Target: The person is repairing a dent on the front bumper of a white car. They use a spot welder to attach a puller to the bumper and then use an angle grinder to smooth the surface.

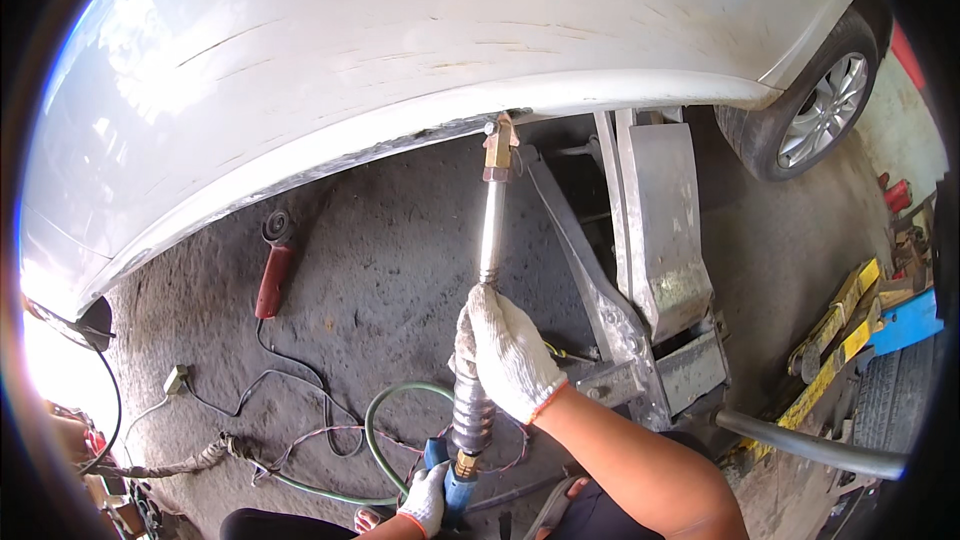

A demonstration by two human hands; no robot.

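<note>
A long metal slide hammer (490,230) stretches from near my body up to the lower edge of the white car (560,30). Its brass-coloured clamp end (497,153) meets the scraped, dark seam under the sill (400,135). My right hand (508,352), in a white knitted glove, is wrapped around the middle of the tool, above a ribbed dark section. Lower down, my gloved left hand (427,500) is closed at the blue handle (458,495) of the same tool; part of its grip is hidden.
A grey metal pulling frame (660,230) stands right of the tool, against the sill. On the floor lie a red angle grinder (273,275), its black cable and a green hose (375,420). A thick grey bar (815,448) and yellow metal parts (815,395) are at right.
</note>
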